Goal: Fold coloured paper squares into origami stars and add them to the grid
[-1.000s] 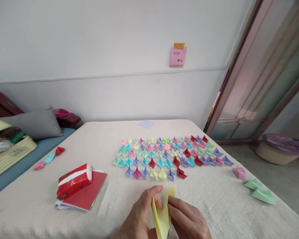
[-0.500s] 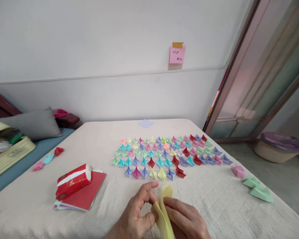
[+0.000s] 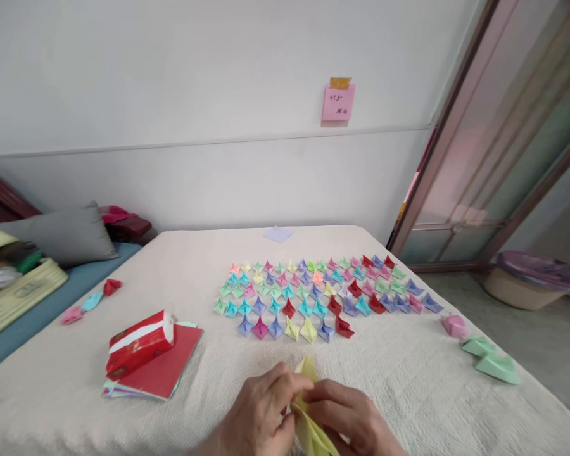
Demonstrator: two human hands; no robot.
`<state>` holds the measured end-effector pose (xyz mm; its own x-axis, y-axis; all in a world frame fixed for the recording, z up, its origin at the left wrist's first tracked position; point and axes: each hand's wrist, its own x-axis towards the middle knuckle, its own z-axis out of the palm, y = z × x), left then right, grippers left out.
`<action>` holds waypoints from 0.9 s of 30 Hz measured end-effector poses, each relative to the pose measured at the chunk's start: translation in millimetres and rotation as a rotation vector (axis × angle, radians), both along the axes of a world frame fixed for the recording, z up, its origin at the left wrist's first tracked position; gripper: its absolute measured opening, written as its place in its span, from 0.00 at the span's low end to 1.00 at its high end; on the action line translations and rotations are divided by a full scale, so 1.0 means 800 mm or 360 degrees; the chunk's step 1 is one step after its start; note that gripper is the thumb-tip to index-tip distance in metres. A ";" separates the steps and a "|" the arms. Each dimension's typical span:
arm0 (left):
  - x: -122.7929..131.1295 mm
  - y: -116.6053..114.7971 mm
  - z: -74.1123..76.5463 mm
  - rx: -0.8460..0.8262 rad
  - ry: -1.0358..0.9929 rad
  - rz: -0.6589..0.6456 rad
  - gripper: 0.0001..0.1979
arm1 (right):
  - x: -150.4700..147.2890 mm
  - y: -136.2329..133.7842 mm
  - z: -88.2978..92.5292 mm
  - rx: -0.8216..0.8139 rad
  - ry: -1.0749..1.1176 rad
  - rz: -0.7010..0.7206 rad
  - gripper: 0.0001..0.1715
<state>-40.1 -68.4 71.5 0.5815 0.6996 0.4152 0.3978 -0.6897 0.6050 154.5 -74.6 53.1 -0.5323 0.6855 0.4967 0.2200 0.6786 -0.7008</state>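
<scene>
- yellow paper (image 3: 311, 434): folded, held between both hands at the near middle, over the cream cloth (image 3: 209, 259); its near end is out of view.
- left hand (image 3: 266, 405): fingers and thumb curled, pinching the paper's left side.
- right hand (image 3: 349, 415): fingers bent and gripping the paper's right side; thumb hidden.
- handling (judged): very light, thin and pliant, hardly slippery, easily creased or torn; best held at the folded edges with a gentle fingertip pinch.
- far side: rows of small folded papers (image 3: 308, 330) lie just beyond the paper's tip, limiting reach.
- left: cloth stretches toward a paper stack (image 3: 168, 370) under a red packet (image 3: 137, 356).
- right: a wider stretch of cloth reaches the green folded papers (image 3: 498, 367), near the edge above the floor (image 3: 465, 297).
</scene>
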 end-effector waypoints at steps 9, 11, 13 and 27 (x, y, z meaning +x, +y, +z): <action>-0.001 0.000 0.011 -0.1539 -0.0796 0.0010 0.04 | 0.001 0.008 0.002 -0.1542 0.0673 0.0098 0.04; 0.000 -0.002 0.004 -0.1754 -0.0889 -0.0012 0.06 | -0.003 0.008 -0.003 -0.1637 0.0715 0.0081 0.03; 0.001 -0.003 0.001 -0.1909 -0.0965 -0.0032 0.07 | -0.006 0.007 -0.007 -0.1669 0.0745 0.0033 0.02; 0.004 0.004 -0.005 -0.1870 -0.1292 0.0127 0.05 | -0.010 0.011 -0.017 -0.1897 0.1172 0.0146 0.08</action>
